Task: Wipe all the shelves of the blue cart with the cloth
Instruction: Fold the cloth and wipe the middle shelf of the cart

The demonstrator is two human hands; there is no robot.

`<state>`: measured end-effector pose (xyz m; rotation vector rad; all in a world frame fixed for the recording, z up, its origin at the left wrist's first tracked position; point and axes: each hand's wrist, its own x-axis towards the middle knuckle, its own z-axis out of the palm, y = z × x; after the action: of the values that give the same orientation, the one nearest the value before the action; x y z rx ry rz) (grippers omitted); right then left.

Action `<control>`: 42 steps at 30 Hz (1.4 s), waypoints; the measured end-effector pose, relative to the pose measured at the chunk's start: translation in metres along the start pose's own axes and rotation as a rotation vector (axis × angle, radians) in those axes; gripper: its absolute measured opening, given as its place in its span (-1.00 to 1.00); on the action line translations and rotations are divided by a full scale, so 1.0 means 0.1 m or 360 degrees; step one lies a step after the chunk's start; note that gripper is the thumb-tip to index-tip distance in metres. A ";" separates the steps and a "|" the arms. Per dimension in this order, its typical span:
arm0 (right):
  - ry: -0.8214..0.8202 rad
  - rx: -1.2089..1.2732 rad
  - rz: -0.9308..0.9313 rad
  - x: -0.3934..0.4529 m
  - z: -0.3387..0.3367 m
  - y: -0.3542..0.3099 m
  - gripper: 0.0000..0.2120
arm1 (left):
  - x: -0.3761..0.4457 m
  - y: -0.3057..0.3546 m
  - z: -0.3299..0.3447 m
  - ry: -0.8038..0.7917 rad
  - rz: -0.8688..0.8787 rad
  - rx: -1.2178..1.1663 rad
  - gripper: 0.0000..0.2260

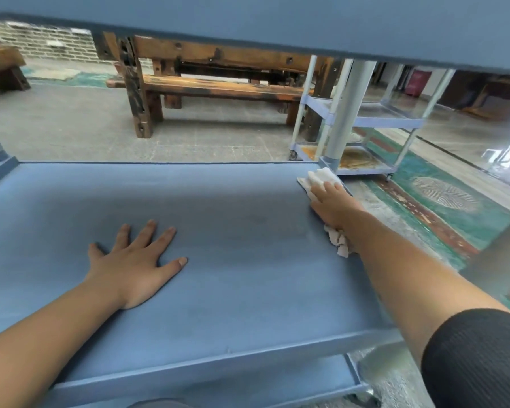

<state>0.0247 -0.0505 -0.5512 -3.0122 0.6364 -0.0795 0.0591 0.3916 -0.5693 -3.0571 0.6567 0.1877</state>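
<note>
No brand, label or writing readable anywhere in view.

Count: 2 hands, 1 cloth, 2 carts, 1 big wooden bench + part of another at far left.

Blue cart [206, 360]: 3 shelves showing, the top one overhead, the middle one being worked on, and a bit of the bottom one under the near edge. One grey post [346, 113] stands at the middle shelf's far right corner.

Right hand [333, 204] is at the far right corner of the middle shelf, just short of that post, pressing down flat on the white cloth [321, 176]. Fingers straight over it, not curled round; cloth bunches out ahead of the fingertips, and a ragged bit trails out beneath the wrist along the right edge. Black sleeve [477, 357] pushed up past the elbow on that arm.

Left hand [133, 266] lies flat on the shelf, left of centre, fingers spread wide, palm down, holding nothing. Well apart from the cloth.

Beyond the far edge: wooden bench [212, 83] on grey floor, brick wall behind it at far left. Second cart [365, 122], lighter blue w/ thin posts, sits past the far right corner; its bottom shelf looks stained brown. Green patterned floor on the right.
</note>
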 end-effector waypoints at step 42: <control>-0.0248 0.0431 -0.0115 -1.49 0.02 -2.21 -0.41 | 0.04 0.00 0.02 -0.0032 0.0033 -0.0127 -0.31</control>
<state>-0.0228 0.2119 -0.5431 -2.7460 0.4605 0.0604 0.0626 0.3905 -0.5720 -3.1209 0.6966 0.2509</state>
